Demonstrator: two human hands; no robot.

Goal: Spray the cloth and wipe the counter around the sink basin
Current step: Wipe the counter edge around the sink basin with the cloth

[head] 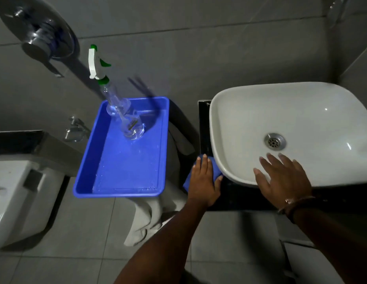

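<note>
While left hand point(203, 181) presses flat, palm down, fingers together, on blue cloth point(214, 165) against black counter point(240, 193), cloth bunched under palm at basin's left corner; right hand point(285, 179) rests palm down, fingers spread, gripping nothing, on near rim of white sink basin point(250, 124); bracelet point(295, 201) on right wrist; hands apart, both forearms extended; spray bottle point(121, 111) stands tilted in blue tray point(84, 173), well left of left hand, beyond it.
</note>
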